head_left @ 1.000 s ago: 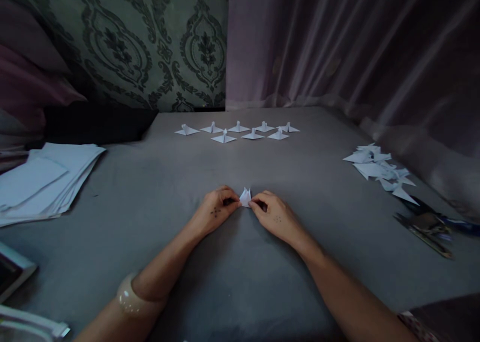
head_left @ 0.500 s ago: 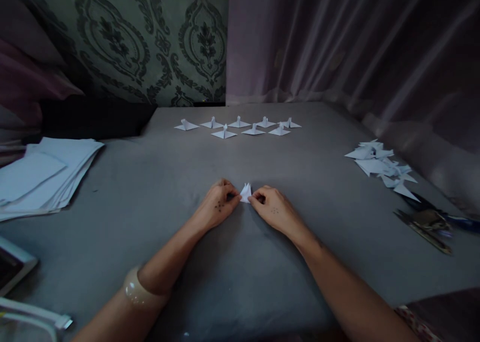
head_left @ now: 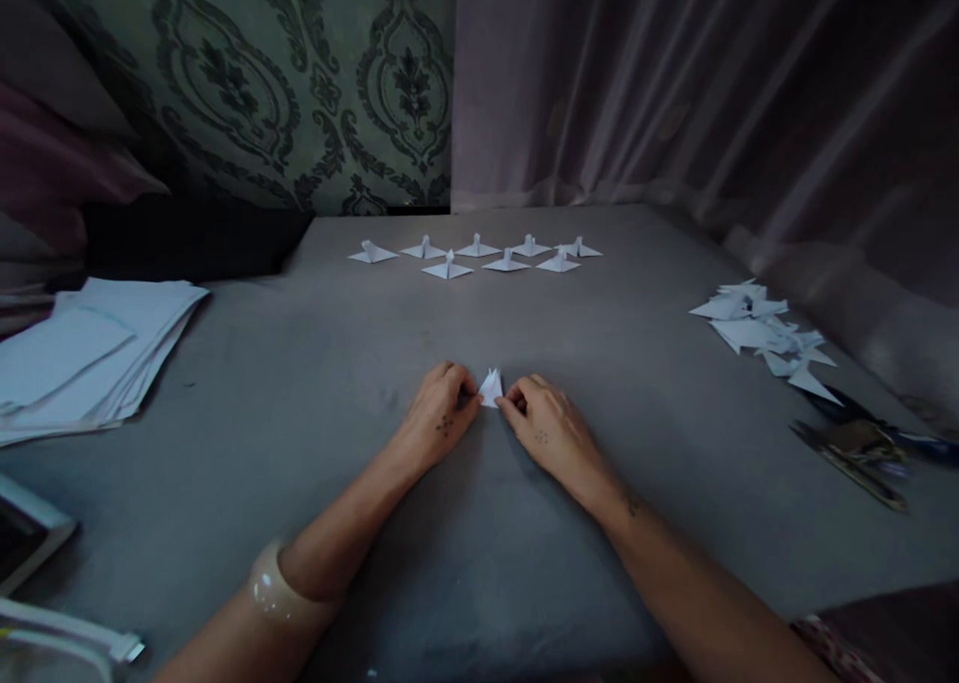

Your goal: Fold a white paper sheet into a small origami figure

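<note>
A small folded white paper piece with pointed tips upward is held between my two hands over the middle of the table. My left hand pinches its left lower corner between thumb and fingers. On the opposite side, my right hand grips the right lower edge in the same way. Beyond them, several finished-looking folded paper birds stand in two rows toward the back of the table.
A stack of white paper sheets lies at the left, above a dark device with a pale edge and a white cable. More folded paper birds are heaped at the right, near scissors-like tools. Curtains hang behind.
Both hands have shifted only slightly, with small turns of the wrists. The folded paper stays between them in nearly the same spot.
</note>
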{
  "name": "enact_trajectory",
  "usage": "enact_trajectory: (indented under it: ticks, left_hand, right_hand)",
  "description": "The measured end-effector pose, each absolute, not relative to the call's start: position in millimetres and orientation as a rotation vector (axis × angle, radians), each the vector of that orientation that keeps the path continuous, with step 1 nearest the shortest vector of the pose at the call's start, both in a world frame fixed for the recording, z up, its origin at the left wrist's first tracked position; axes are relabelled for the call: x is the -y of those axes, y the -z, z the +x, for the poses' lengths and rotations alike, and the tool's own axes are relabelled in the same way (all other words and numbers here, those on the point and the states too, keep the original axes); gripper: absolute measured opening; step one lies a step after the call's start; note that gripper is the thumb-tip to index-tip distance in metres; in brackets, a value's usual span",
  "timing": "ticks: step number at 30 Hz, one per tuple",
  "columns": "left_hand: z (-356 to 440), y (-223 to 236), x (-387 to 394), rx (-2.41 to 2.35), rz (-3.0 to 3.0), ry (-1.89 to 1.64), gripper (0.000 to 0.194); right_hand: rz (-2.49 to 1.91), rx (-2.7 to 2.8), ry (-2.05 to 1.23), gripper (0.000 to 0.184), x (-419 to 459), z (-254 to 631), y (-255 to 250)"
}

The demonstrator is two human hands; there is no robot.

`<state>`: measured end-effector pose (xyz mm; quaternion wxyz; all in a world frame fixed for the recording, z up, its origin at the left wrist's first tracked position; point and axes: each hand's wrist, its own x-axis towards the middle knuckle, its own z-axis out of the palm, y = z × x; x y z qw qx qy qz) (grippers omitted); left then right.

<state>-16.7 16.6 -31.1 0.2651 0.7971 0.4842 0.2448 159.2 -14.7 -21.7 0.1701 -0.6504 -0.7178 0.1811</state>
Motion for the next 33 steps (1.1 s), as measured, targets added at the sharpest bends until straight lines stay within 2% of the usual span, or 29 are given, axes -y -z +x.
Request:
enact_trajectory:
  ticks: [3,8,13,18,23,26,29,33]
  left_hand:
    - [-12,27,-9,-1.298,2.361,-0.601,0.013]
    - [-2,12,9,-1.206,2.702,-0.221,0.019]
    - [4,6,22,-1.346,2.699,-0.044,0.025]
    - [1,5,24,-1.421,2.638,0.023,0.028]
    - [-6,8,24,-1.429,2.636,-0.084,0.026]
    - [-12,7,19,-1.415,2.524,-0.291,0.023]
    - [-20,7,9,-1.362,2.236,-0.563,0.022]
    - [-24,12,-1,-1.344,2.026,-0.697,0.013]
  right_hand:
    - [-1.762,2.059,-0.483,0.013,20,156,18]
    - [-1.725,2.250,-0.349,0.027,34,147,7]
    - [-1.722,2.465,-0.169,0.037,46,143,-3]
    - [-1.740,2.517,-0.121,0.037,47,147,-4]
    - [-1.746,2.509,-0.149,0.036,51,152,-9]
    - [-1.744,2.463,-0.202,0.034,52,156,-11]
    - [-1.726,2.329,-0.329,0.032,44,162,-6]
    - [-1.751,2.018,-0.525,0.026,28,171,6]
